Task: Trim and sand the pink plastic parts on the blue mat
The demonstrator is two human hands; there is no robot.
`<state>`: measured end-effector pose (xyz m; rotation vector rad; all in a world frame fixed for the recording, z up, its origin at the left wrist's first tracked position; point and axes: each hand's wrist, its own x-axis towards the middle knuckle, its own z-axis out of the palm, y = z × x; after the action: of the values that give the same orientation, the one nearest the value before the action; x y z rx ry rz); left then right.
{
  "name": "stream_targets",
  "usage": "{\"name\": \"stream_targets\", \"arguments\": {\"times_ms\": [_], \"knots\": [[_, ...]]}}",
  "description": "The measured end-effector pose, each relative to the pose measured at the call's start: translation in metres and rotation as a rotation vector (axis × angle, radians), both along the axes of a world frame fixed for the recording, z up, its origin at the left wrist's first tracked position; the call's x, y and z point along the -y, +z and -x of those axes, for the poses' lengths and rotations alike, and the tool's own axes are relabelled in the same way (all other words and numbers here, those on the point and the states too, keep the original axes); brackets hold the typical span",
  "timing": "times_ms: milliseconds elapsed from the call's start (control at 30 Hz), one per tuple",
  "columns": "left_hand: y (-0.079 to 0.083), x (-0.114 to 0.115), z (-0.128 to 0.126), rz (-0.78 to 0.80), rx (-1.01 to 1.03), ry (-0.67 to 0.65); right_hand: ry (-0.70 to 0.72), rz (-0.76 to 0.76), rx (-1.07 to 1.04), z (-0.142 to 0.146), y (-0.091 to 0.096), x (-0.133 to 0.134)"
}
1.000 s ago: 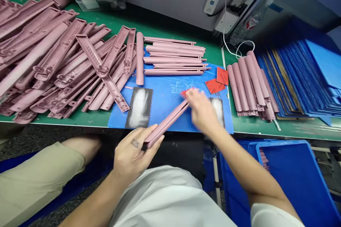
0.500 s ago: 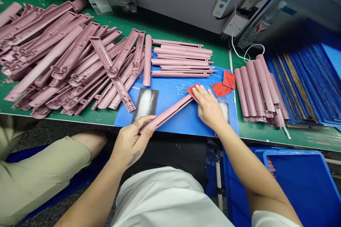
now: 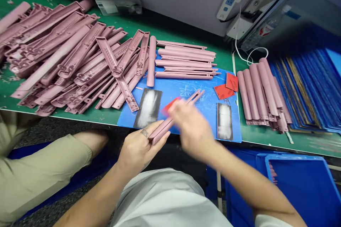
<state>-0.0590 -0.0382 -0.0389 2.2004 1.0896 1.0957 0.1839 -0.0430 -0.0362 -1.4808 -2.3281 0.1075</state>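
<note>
My left hand (image 3: 135,147) is closed around the near end of a long pink plastic shell (image 3: 163,129), which slants up to the right above a blue mat (image 3: 183,85). My right hand (image 3: 195,129), smeared by motion, pinches a red piece of sandpaper (image 3: 170,105) against the shell's middle. Beyond my fingers the shell's far end shows a slot. Flanking the work are two black pads, a left pad (image 3: 148,106) and a right pad (image 3: 225,120), both whitened with dust. Two more red sandpaper pieces (image 3: 224,92) lie at the mat's right side.
A heap of pink shells (image 3: 53,56) covers the green table's left. Several shells (image 3: 186,64) lie in a row behind the mat; others (image 3: 259,92) are stacked at right beside blue sheets (image 3: 306,92). A blue bin (image 3: 295,156) stands below. Another person's leg (image 3: 53,173) is at left.
My right hand has slid with the sandpaper from the shell's far end back toward my left hand. The shell's near end is lifted and shifted slightly right. The view has shifted a little.
</note>
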Motion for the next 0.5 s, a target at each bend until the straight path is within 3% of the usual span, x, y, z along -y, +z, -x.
{"name": "stream_targets", "arguments": {"times_ms": [67, 100, 200, 267, 367, 500], "knots": [[0.001, -0.001, -0.002, -0.053, -0.002, -0.030, 0.209, -0.023, 0.002, -0.003, -0.002, 0.000], [0.001, -0.001, -0.003, -0.068, -0.011, -0.011, 0.188, -0.015, 0.011, -0.007, -0.002, -0.003], [0.002, -0.001, -0.006, -0.071, -0.078, 0.073, -0.176, 0.049, 0.059, -0.025, 0.000, -0.018], [0.001, -0.005, -0.004, -0.046, -0.097, 0.048, -0.188, 0.072, 0.084, -0.032, 0.004, -0.022], [-0.002, -0.021, 0.004, 0.023, -0.131, -0.031, -0.025, 0.069, 0.101, -0.039, 0.006, -0.014], [-0.003, -0.066, 0.007, -0.108, -0.370, -0.069, -0.301, 0.019, 0.069, -0.082, -0.006, 0.002]]}}
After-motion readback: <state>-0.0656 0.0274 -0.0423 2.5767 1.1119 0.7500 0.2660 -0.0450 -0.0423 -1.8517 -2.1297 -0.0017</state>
